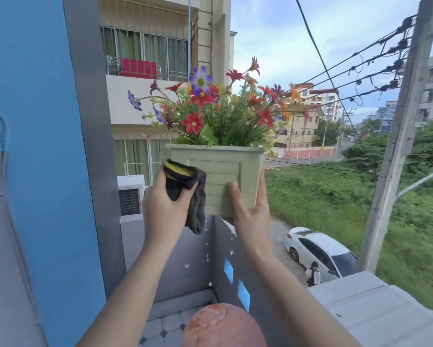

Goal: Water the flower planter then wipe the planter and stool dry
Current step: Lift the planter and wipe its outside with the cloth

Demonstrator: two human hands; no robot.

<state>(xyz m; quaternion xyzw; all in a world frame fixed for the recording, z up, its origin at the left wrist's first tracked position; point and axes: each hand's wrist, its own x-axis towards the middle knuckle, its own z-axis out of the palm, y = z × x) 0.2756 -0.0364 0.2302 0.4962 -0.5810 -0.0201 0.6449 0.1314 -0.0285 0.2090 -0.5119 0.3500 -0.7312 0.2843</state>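
A pale green square planter (223,176) full of red, purple and orange flowers (210,108) is held up in the air above the balcony wall. My right hand (248,211) grips its lower right corner from below, thumb on the front face. My left hand (160,209) holds a dark grey cloth with a yellow edge (188,194) against the planter's left side. Water drops fall below the planter. The round reddish stool (223,326) stands beneath, its top wet.
A grey balcony wall (190,259) with blue inset squares runs ahead. A blue and grey pillar (47,146) stands to the left. The balcony floor is tiled. Beyond the wall lie a street with a white car, a person, grass and overhead cables.
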